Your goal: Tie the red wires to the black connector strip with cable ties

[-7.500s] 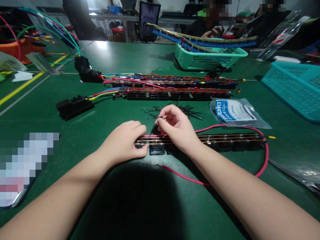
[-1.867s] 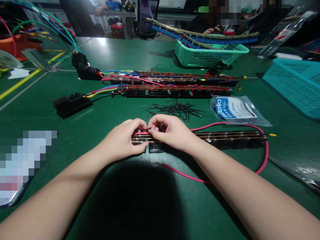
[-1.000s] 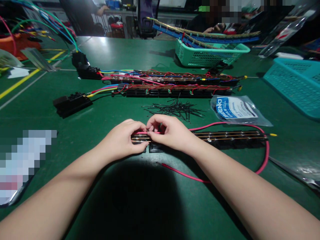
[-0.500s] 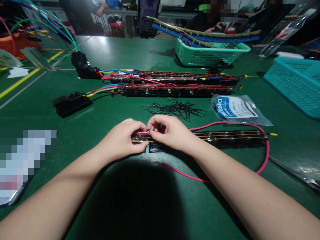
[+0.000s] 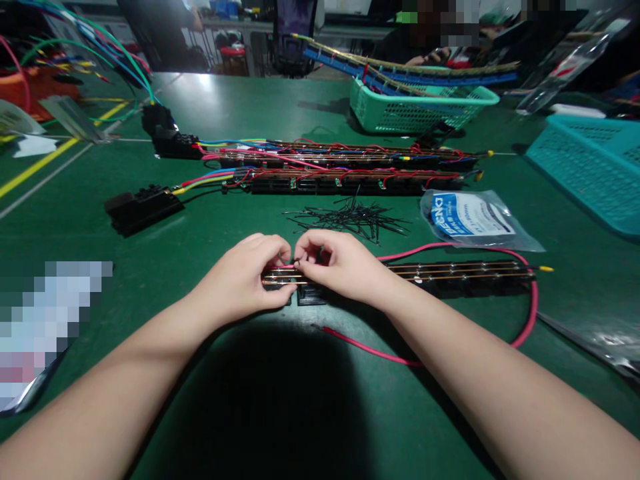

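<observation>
A long black connector strip (image 5: 460,275) with brass rails lies across the green table (image 5: 260,107) in front of me. A red wire (image 5: 530,313) runs along it and loops round its right end. My left hand (image 5: 245,277) is closed on the strip's left end. My right hand (image 5: 340,263) pinches something small, perhaps a black cable tie, at the red wire right beside my left fingers; what it holds is too small to name. A loose pile of black cable ties (image 5: 350,219) lies just behind my hands.
Two wired strips (image 5: 345,170) with coloured leads and black plugs (image 5: 143,208) lie further back. A clear bag with a blue label (image 5: 470,220) sits at right. A green basket (image 5: 420,110) and a teal basket (image 5: 590,167) stand behind. Another person sits across the table.
My right hand came down from a raised pinch onto the strip and met my left fingers. Over the last second both hands have hardly moved.
</observation>
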`<state>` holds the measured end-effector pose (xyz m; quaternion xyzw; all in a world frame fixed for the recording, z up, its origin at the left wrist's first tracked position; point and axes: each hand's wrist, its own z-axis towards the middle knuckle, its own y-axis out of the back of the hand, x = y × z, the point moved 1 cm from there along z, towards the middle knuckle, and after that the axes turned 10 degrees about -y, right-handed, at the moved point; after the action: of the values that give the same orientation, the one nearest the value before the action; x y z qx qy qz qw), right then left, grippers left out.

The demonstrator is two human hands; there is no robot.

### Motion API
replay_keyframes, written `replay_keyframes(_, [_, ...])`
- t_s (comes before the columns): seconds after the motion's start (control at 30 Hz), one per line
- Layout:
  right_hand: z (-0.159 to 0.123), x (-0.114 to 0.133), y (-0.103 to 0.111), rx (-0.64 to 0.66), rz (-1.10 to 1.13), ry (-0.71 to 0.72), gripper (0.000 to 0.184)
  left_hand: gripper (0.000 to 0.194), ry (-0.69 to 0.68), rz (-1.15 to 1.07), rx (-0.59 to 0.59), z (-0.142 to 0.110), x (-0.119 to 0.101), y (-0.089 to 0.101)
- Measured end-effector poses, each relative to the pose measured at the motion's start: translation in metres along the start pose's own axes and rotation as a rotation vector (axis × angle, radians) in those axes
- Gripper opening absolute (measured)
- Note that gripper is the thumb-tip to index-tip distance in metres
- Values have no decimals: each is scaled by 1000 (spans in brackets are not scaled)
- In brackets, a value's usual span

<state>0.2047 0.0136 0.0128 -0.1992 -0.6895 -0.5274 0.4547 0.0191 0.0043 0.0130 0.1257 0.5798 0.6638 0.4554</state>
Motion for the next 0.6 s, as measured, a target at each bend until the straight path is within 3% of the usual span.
replay_keyframes(0.27, [-1,0,0,-3,58,18,10,23,-112,353,72,-2,-6,3])
replay_keyframes(0.5, [0,-2,-1,-15,2,47,8,22,-335,610,-76,-6,-9,5])
replay_keyframes(0.6, [0,-2,-1,-8,-6,46,7,20,-354,630,-111,-6,-8,5])
